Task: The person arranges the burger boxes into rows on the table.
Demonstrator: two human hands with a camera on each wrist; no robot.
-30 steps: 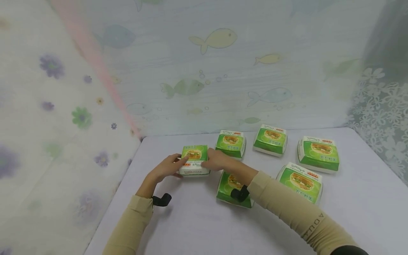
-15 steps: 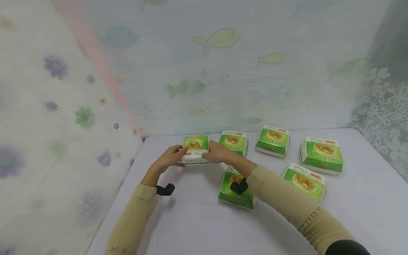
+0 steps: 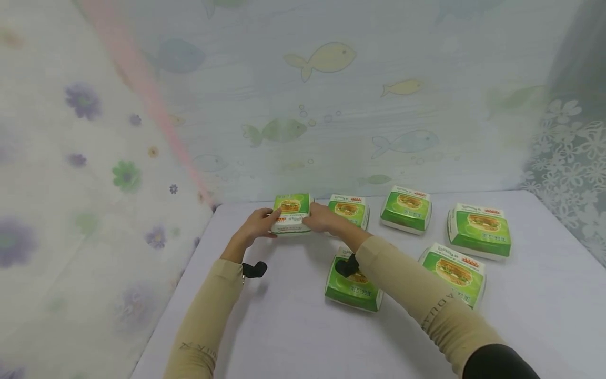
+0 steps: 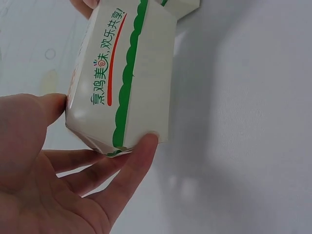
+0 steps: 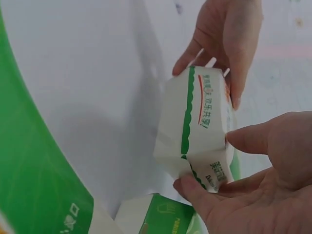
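Observation:
A green and white burger box (image 3: 292, 210) with a burger picture on its lid is held between both hands at the table's back left. My left hand (image 3: 255, 226) grips its left side, thumb at the top edge and fingers at the lower side, as the left wrist view shows on the box's white wall (image 4: 146, 73). On the opposite side, my right hand (image 3: 326, 218) pinches the box between thumb and fingers, seen in the right wrist view. Just right of that hand, partly hidden behind it, sits another burger box (image 3: 350, 208).
Several more burger boxes lie on the white table (image 3: 284, 326): one at the back (image 3: 405, 209), one at the right (image 3: 479, 230), one nearer (image 3: 454, 271), and one under the right forearm (image 3: 350, 289). A fish-patterned curtain (image 3: 331, 116) hangs behind the table's back edge.
Both hands have carried the held burger box away from me toward the table's back edge. It now stands roughly level with the back row; the other boxes have stayed put.

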